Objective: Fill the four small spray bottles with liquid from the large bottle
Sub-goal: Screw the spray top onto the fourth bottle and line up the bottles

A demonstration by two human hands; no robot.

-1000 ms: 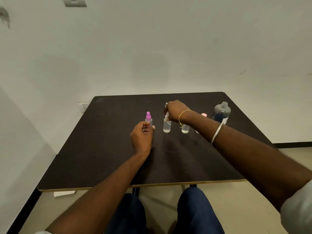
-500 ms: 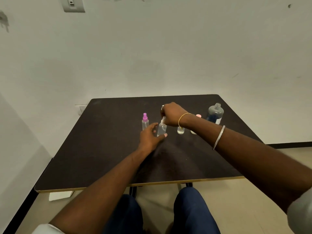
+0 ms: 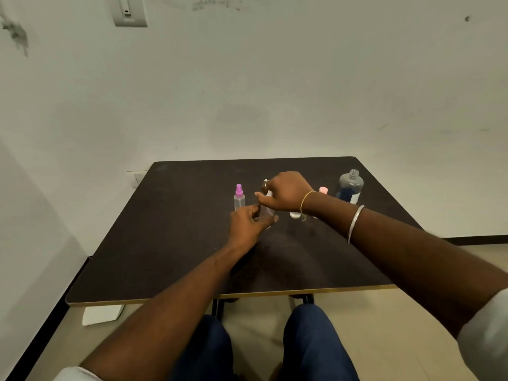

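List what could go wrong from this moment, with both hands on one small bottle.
1. The right hand grips the spray top while the left hand holds the held small bottle. A hard twist could tip it and spill liquid.
2. The right wrist hangs over the neighbouring bottle and could knock it over.
3. The large bottle stands uncapped, so a bump might spill it.

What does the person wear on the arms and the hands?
The right hand has a ring on one finger. Its wrist bears a thin gold bracelet, and higher up a silver bangle. Light sleeves begin near both elbows. The left hand shows no jewellery.
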